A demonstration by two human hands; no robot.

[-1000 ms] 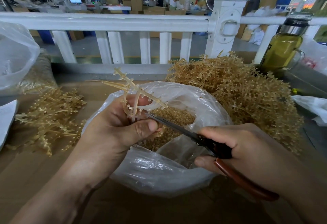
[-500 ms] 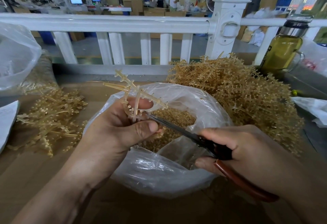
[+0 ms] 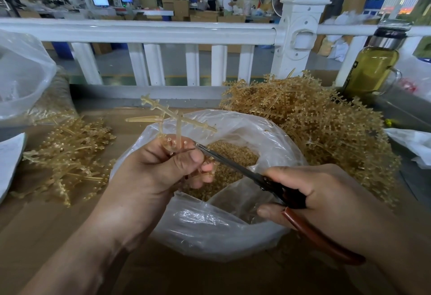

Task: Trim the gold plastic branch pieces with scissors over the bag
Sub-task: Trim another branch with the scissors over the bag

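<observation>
Worktop (image 3: pixel 46 224): brown, flat. Large heap of gold branch pieces (image 3: pixel 314 126) at far right. Clear plastic bag (image 3: pixel 210 231) at centre, mouth open. Smaller heap (image 3: pixel 70 154) on the left. Left hand (image 3: pixel 149 178) over the bag mouth, grip clamped between thumb and fingers on one branch piece (image 3: pixel 177 117), which stands up above the bag's far rim. Right hand (image 3: pixel 326 201), grip wrapped round the handles of the scissors (image 3: pixel 233 164); blade tip at the piece's base, beside the left thumb. Gold trimmed bits (image 3: pixel 224 175) lie inside the bag.
</observation>
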